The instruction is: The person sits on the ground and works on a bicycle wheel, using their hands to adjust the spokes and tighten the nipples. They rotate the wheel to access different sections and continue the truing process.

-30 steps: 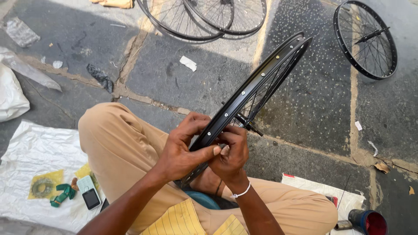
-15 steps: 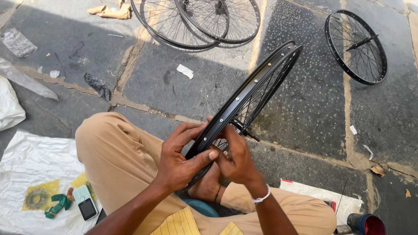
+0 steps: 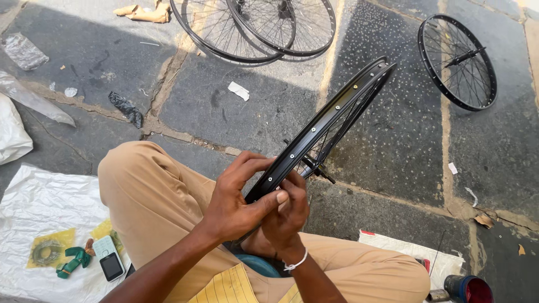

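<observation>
I sit on a paved floor with a black spoked bicycle wheel (image 3: 331, 120) held edge-on over my lap, its rim slanting up to the right. My left hand (image 3: 236, 205) wraps the near end of the rim, thumb across it. Just right of it my right hand (image 3: 289, 216), with a white band at the wrist, grips the same end of the rim from below. The wheel's axle (image 3: 317, 166) pokes out beneath the rim.
Two overlapping spoked wheels (image 3: 255, 28) lie at the top, another wheel (image 3: 457, 59) at the upper right. A white plastic sheet (image 3: 33, 224) on the left carries a small phone (image 3: 109, 264) and green bits. A blue-and-red can (image 3: 469, 289) stands at the lower right.
Both hands have closed up on the near end of the rim; the right hand has slipped lower, under the rim. The view has shifted slightly.
</observation>
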